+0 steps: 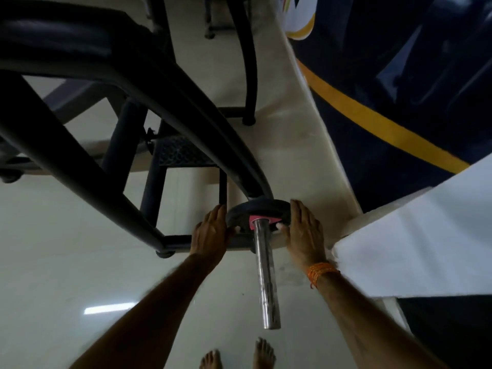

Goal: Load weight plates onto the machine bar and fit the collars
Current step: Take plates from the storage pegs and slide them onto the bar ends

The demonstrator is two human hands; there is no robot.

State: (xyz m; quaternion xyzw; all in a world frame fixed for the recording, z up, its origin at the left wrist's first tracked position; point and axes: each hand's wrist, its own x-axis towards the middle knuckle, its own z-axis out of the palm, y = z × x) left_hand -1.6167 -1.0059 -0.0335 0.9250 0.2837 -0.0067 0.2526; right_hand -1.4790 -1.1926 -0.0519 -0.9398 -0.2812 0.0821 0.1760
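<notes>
A black weight plate (257,209) with a pink centre label sits on the chrome machine bar (266,278), pushed to the far end against the black frame. The bar's free end points toward me. My left hand (210,233) grips the plate's left edge, thumb on its face. My right hand (306,233) holds the right edge the same way; an orange thread band circles that wrist. No collar is in view.
The machine's black tubular frame (111,83) fills the upper left, with its feet on the pale tiled floor (53,262). A dark blue wall with a yellow stripe (372,115) stands close on the right. My bare feet (239,355) are below the bar's end.
</notes>
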